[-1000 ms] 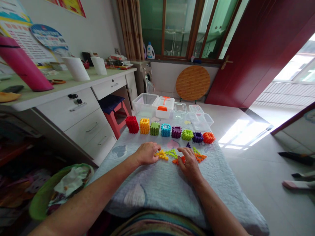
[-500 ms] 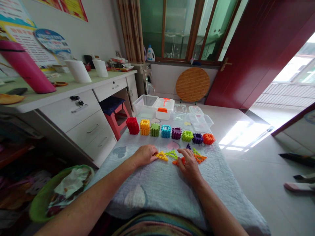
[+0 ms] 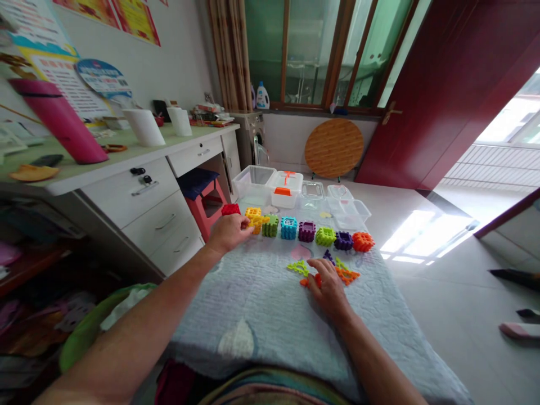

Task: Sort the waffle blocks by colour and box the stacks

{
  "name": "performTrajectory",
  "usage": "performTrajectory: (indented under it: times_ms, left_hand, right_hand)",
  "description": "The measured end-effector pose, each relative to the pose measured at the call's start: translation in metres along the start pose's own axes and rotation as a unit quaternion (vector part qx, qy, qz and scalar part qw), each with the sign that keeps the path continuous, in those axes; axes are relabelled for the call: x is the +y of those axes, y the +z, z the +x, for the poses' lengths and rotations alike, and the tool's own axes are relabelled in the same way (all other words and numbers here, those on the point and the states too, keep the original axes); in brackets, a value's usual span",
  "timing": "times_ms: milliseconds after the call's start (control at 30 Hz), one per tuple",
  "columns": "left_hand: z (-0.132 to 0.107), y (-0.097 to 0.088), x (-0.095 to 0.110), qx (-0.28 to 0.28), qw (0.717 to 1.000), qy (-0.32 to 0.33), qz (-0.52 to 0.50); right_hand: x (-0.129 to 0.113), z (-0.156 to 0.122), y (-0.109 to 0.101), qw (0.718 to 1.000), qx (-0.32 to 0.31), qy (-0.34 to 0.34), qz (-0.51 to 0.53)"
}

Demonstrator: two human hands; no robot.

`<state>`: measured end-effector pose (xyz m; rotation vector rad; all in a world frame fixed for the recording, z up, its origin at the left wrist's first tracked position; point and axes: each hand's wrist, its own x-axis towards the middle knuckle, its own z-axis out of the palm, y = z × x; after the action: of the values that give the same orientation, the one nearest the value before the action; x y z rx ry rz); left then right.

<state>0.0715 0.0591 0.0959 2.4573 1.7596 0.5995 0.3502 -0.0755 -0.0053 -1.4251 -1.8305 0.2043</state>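
A row of plastic lattice cubes stands across the far part of a pale blue quilt [image 3: 270,315]: red [image 3: 230,209], yellow [image 3: 253,214], green [image 3: 270,225], teal [image 3: 289,228], purple [image 3: 306,230], lime [image 3: 325,235], violet [image 3: 343,240] and orange [image 3: 363,241]. My left hand [image 3: 229,232] is closed on a yellow triangle piece [image 3: 257,222], held against the yellow cube. My right hand [image 3: 327,288] lies with fingers spread on flat triangle pieces: an orange one [image 3: 348,275] beside it, a lime one [image 3: 298,267] to its left, and a red-orange one half hidden beneath the fingers.
Clear plastic boxes [image 3: 252,183] and lids sit on the floor beyond the quilt. A white desk with drawers [image 3: 147,191] and a red stool [image 3: 202,202] stand to the left. A green basket [image 3: 90,332] is at lower left. A red door [image 3: 442,90] is at right.
My left hand picked up the yellow triangle from the quilt and carried it forward and left to the yellow cube. My right hand stayed on the flat pieces.
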Motion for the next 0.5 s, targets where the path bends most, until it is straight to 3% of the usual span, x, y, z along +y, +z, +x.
performTrajectory:
  times_ms: [100,233,500]
  left_hand:
    - [0.026,-0.013,0.001,0.008,0.996,-0.069,0.058]
    - [0.048,-0.014,0.007,-0.013,0.989,-0.087,0.119]
    - [0.061,-0.006,0.013,-0.058,0.978,-0.103,0.172]
  right_hand:
    - [0.001,-0.001,0.000,1.000,0.003,0.003,0.003]
    - [0.000,0.000,0.000,1.000,0.005,0.004,0.002]
    - [0.000,0.000,-0.002,1.000,-0.007,0.004,-0.002]
